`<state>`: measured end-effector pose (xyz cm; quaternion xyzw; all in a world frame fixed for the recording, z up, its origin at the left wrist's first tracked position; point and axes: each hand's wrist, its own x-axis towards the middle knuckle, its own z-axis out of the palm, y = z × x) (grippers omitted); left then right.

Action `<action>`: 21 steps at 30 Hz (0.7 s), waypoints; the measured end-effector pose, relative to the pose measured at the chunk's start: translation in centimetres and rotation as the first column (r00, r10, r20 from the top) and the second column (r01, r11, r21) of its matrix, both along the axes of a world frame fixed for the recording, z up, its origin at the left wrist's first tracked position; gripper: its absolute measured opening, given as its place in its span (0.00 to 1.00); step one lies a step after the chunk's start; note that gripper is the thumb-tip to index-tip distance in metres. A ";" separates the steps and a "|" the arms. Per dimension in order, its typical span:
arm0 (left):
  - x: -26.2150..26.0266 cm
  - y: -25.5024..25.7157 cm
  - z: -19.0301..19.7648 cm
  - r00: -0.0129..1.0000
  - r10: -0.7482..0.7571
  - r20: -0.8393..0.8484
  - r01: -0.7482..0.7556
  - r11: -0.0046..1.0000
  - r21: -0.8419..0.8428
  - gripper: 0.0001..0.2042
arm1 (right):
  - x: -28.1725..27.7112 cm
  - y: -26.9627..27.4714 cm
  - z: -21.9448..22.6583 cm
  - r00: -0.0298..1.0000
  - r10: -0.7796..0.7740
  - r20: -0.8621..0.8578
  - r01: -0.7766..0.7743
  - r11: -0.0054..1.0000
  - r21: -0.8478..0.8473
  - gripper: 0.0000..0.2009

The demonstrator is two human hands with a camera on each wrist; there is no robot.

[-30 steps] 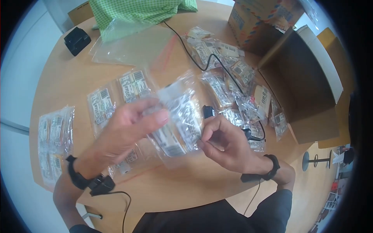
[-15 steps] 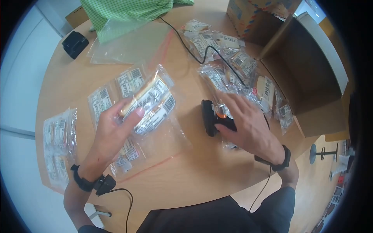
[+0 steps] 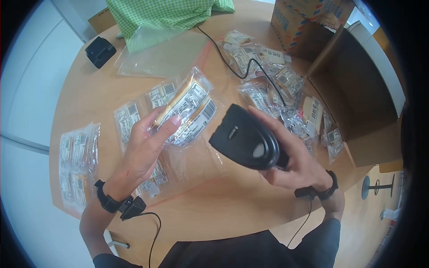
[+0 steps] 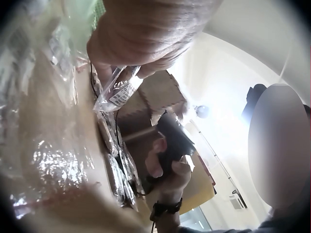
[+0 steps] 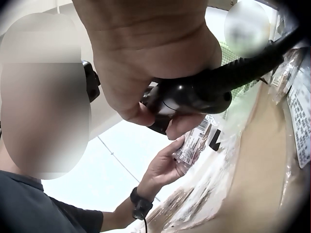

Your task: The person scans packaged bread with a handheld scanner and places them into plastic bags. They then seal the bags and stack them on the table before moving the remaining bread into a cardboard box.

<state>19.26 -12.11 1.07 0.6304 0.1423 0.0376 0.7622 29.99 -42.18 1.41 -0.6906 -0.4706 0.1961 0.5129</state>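
My left hand (image 3: 149, 145) grips a clear plastic-wrapped food packet (image 3: 192, 109), its thumb across the front. White labels with print and a barcode face up on it. Close by on the right, my right hand (image 3: 295, 156) is wrapped round the handle of a black barcode scanner (image 3: 243, 138), raised over the table with its head pointing toward the packet. In the right wrist view the scanner's cable (image 5: 243, 73) leads off from its handle. Beneath the left hand lie more labelled packets (image 3: 127, 118) on a clear plastic bag (image 3: 187, 167).
Loose packets (image 3: 310, 109) are heaped at the right, before an open cardboard box (image 3: 357, 94). Bagged packets (image 3: 78, 165) lie at the left edge. Flat clear bags (image 3: 161, 56), a green checked cloth (image 3: 156, 18) and a black stand (image 3: 100, 51) are farther back. A black cable (image 3: 228, 64) crosses the table.
My right hand left the packet, reached to the scanner on the table and lifted it toward the packet. The left hand turned the packet, so its labels now show plainly.
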 end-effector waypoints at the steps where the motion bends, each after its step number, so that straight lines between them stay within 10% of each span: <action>1: 0.0 -0.2 0.0 1.000 -0.004 0.011 0.004 1.000 -0.014 0.27 | 0.2 0.1 0.2 1.000 -0.010 -0.012 0.010 1.000 -0.010 0.47; 13: -0.5 -0.9 0.8 0.999 -0.034 0.013 0.035 0.999 -0.007 0.28 | 0.2 0.8 -0.7 0.954 -0.076 -0.291 0.071 0.997 -0.027 0.44; 19: -1.0 -1.4 1.1 1.000 0.020 0.005 -0.019 0.999 -0.049 0.26 | -0.1 0.4 -0.3 0.986 -0.097 -0.133 0.095 0.995 -0.020 0.44; 21: -1.5 -0.3 1.0 0.999 0.032 -0.042 -0.036 0.995 -0.096 0.25 | -0.3 0.5 0.2 0.948 -0.192 0.253 0.259 0.928 -0.267 0.48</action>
